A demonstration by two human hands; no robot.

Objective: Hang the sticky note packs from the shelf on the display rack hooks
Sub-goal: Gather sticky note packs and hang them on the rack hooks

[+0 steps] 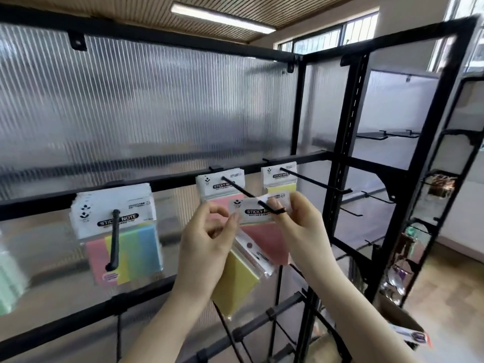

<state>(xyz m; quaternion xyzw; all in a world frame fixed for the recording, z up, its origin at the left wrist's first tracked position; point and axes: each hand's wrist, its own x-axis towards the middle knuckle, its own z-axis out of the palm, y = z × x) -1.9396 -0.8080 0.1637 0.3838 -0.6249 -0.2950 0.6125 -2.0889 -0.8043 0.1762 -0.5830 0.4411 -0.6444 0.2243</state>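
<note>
A black metal display rack backed with ribbed clear plastic panels fills the view, under a slatted ceiling with one strip light. Three hooks on the middle rail carry sticky note packs. The left hook holds a thick bunch of multicoloured packs. The middle hook has pink packs pushed to the back. The right hook has yellow ones. Both hands pinch the white header of one pink pack, which sits on the tip of the middle hook: the left hand grips its left edge, the right hand its right edge beside the hook's end. The left hand also clamps spare packs under its palm (at least two, a yellow pack in front). A cardboard box stands at lower right.
</note>
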